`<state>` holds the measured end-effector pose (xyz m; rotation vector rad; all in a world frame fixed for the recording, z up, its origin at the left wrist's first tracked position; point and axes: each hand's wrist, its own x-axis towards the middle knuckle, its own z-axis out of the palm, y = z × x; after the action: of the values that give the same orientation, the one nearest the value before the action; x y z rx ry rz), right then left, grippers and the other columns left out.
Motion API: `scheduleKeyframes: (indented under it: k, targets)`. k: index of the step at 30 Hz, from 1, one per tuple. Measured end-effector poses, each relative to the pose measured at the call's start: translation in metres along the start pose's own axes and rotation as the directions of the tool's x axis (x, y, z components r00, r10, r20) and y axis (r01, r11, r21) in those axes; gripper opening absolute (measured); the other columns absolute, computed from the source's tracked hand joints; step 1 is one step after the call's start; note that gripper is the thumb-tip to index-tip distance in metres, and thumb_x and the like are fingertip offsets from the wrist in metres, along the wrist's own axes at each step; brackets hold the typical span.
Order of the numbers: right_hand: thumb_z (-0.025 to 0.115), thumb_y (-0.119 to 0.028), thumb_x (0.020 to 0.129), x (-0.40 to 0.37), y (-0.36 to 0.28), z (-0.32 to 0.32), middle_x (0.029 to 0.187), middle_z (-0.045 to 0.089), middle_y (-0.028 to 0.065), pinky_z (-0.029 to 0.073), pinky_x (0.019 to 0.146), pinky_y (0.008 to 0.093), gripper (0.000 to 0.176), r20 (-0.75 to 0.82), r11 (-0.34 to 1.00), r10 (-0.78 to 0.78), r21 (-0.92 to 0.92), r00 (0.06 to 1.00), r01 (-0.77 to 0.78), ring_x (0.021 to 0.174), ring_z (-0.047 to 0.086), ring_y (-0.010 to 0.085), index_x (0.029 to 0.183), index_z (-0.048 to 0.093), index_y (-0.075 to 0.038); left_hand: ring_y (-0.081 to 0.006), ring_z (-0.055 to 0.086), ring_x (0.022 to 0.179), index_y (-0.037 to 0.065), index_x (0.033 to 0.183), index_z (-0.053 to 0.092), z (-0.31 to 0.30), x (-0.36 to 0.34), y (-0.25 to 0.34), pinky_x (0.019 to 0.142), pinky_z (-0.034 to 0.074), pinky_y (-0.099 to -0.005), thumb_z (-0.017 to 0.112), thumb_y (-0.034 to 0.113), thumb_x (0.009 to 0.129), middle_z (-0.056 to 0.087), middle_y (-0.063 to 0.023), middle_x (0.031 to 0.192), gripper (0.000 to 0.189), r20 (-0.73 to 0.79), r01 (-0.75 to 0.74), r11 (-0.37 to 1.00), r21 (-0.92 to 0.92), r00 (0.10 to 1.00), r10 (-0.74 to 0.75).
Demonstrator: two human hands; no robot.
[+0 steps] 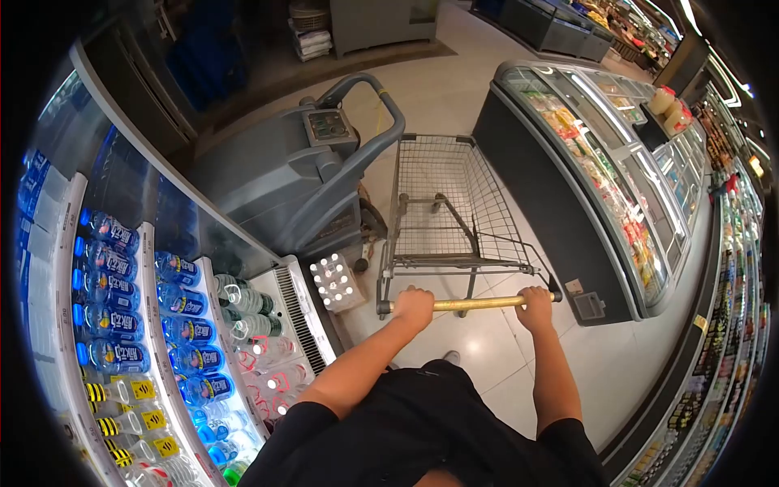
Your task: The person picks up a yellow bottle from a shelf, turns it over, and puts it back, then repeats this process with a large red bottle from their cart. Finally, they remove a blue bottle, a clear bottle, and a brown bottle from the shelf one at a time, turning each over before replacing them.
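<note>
Head view: holding yellow handlebar point(472, 305) at near end of cart point(454, 260), with left grip point(415, 307) and right grip point(535, 307) wrapped round it; probably stiff, easy-rolling, best steered there.

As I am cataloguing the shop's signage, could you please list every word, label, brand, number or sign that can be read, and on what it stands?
No text reads with certainty.
Blue-labelled bottles: large white characters, too blurred to quote.
Yellow bottle labels: dark marks, unclear.
Shelf price tags: too small.
Machine's control panel: markings too small.
Cart handle: no lettering visible.
</note>
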<state>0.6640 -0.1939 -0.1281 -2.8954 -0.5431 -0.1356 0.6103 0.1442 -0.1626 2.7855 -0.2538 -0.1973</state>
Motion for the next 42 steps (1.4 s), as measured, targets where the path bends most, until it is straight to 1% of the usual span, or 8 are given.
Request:
scheduleKeyframes:
  k: [1, 2, 4, 5, 23, 29, 39, 42]
  targets:
    - [0.07, -0.014, 0.074, 0.006, 0.011, 0.0, 0.087, 0.072, 0.0131, 0.052, 0.083, 0.0456, 0.011, 0.123, 0.997, 0.052, -0.057, 0.991, -0.045, 0.092, 0.068, 0.0327, 0.082, 0.071, -0.007, -0.0317, 0.074, 0.088, 0.006, 0.096, 0.074, -0.006, 0.004, 0.006, 0.078, 0.059, -0.045, 0.063, 0.015, 0.085, 0.076, -0.0154, 0.093, 0.018, 0.112, 0.057, 0.998, 0.03, 0.992, -0.06]
    - [0.07, -0.014, 0.074, 0.013, 0.017, 0.0, 0.087, 0.072, 0.0131, 0.052, 0.083, 0.0456, 0.011, 0.121, 0.998, 0.049, -0.054, 0.991, -0.043, 0.092, 0.068, 0.0327, 0.082, 0.071, -0.007, -0.0302, 0.075, 0.092, 0.008, 0.096, 0.077, -0.015, 0.006, 0.013, 0.08, 0.059, -0.0423, 0.064, 0.014, 0.086, 0.076, -0.0154, 0.098, 0.018, 0.222, 0.11, 0.992, 0.067, 0.967, -0.123]
    - [0.072, -0.027, 0.071, 0.022, 0.028, 0.007, 0.07, 0.069, 0.0083, 0.053, 0.067, 0.0448, 0.016, 0.262, 0.976, 0.083, -0.218, 0.962, -0.025, 0.072, 0.069, 0.0311, 0.07, 0.071, -0.011, -0.0305, 0.075, 0.095, 0.008, 0.095, 0.079, -0.023, 0.007, 0.026, 0.083, 0.059, -0.0419, 0.063, 0.015, 0.086, 0.077, -0.0165, 0.099, 0.02, 0.243, 0.153, 0.984, 0.09, 0.955, -0.171]
    - [0.072, -0.031, 0.071, 0.023, 0.041, 0.014, 0.068, 0.069, 0.0083, 0.052, 0.058, 0.0452, 0.019, 0.222, 0.974, 0.004, -0.221, 0.975, 0.046, 0.064, 0.068, 0.0315, 0.071, 0.072, -0.012, -0.0306, 0.075, 0.095, 0.007, 0.095, 0.079, -0.025, 0.009, 0.03, 0.083, 0.059, -0.0424, 0.064, 0.016, 0.085, 0.077, -0.016, 0.098, 0.02, 0.236, 0.163, 0.981, 0.109, 0.954, -0.185]
    - [0.071, -0.024, 0.077, -0.006, 0.09, 0.006, 0.077, 0.074, 0.0098, 0.053, 0.065, 0.0431, 0.012, 0.281, 0.992, -0.032, -0.108, 0.959, 0.065, 0.072, 0.072, 0.0278, 0.077, 0.076, -0.013, -0.032, 0.074, 0.08, 0.012, 0.084, 0.078, 0.006, 0.009, 0.085, 0.075, 0.058, -0.0451, 0.07, 0.032, 0.079, 0.076, -0.0127, 0.084, 0.021, 0.078, 0.264, 0.93, 0.255, 0.953, -0.291]
    - [0.069, -0.022, 0.077, -0.003, 0.114, -0.009, 0.08, 0.075, 0.0112, 0.056, 0.069, 0.0438, 0.015, 0.433, 0.99, -0.056, -0.09, 0.899, 0.105, 0.077, 0.073, 0.0297, 0.082, 0.078, -0.011, -0.0329, 0.074, 0.078, 0.011, 0.085, 0.078, 0.012, 0.017, 0.105, 0.073, 0.058, -0.0458, 0.068, 0.035, 0.081, 0.076, -0.0127, 0.084, 0.025, 0.132, 0.263, 0.915, 0.304, 0.94, -0.314]
    - [0.069, -0.029, 0.076, 0.032, 0.166, -0.001, 0.078, 0.073, 0.0083, 0.056, 0.067, 0.0435, 0.016, 0.261, 0.987, -0.142, -0.032, 0.955, 0.156, 0.076, 0.072, 0.0286, 0.077, 0.073, -0.014, -0.0357, 0.074, 0.085, 0.008, 0.085, 0.079, 0.004, 0.077, 0.112, 0.077, 0.058, -0.0473, 0.065, 0.061, 0.086, 0.076, -0.0155, 0.087, 0.054, 0.367, 0.164, 0.966, 0.2, 0.902, -0.229]
    - [0.068, -0.029, 0.076, 0.058, 0.178, -0.006, 0.077, 0.073, 0.0079, 0.055, 0.066, 0.0435, 0.016, 0.35, 0.988, -0.116, -0.056, 0.93, 0.145, 0.074, 0.072, 0.0283, 0.077, 0.074, -0.014, -0.0362, 0.074, 0.085, 0.008, 0.083, 0.078, 0.005, 0.103, 0.113, 0.076, 0.058, -0.0479, 0.065, 0.057, 0.086, 0.076, -0.0163, 0.088, 0.051, 0.389, 0.172, 0.962, 0.21, 0.888, -0.244]
